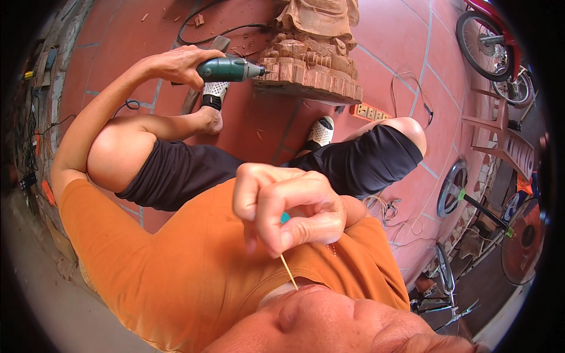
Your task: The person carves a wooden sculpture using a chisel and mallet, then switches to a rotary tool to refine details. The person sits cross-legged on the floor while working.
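Observation:
My left hand (179, 66) is stretched far forward on the left, its fingers closed around the rear of a green rotary tool (226, 69). The tool's grey nose and thin bit point right, close to the carved base of a wooden statue (312, 65); I cannot tell whether they touch. My right hand (294, 209) is raised in front of my orange shirt. Its thumb and fingers pinch a thin wooden toothpick (287, 269), which slants down toward the shirt collar. Behind those fingers shows a bit of teal, mostly hidden.
An orange power strip (371, 112) lies right of the statue. Black cable (203, 41) and wood chips are scattered over the red tiles. A wooden piece (219, 46) lies behind the tool. At the right stand a motorbike wheel (482, 47), a plastic chair (509, 141) and a fan (524, 241).

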A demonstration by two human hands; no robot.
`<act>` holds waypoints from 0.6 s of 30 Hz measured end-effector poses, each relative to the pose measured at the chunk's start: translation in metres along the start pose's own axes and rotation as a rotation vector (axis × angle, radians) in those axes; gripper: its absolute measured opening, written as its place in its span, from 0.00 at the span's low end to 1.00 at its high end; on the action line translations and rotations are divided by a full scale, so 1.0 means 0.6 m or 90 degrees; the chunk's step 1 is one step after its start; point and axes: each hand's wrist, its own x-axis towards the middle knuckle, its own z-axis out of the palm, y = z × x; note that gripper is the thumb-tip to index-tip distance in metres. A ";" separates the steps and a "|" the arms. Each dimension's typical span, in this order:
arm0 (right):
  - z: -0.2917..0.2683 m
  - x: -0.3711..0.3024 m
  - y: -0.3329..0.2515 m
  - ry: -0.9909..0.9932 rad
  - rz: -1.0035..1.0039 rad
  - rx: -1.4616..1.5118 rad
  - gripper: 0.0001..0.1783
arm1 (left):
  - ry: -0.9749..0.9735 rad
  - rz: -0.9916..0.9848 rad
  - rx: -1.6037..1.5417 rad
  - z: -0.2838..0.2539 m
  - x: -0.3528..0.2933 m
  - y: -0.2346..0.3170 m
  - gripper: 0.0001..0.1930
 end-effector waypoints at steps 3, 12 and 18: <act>-0.002 -0.011 0.002 0.050 -0.015 0.003 0.13 | 0.023 0.000 -0.010 0.001 0.006 -0.013 0.42; -0.006 -0.028 -0.013 0.067 -0.101 -0.071 0.09 | 0.016 -0.029 -0.025 -0.007 0.010 0.001 0.41; -0.025 -0.054 -0.048 0.112 -0.267 -0.231 0.07 | 0.011 -0.038 -0.009 -0.006 0.011 0.003 0.42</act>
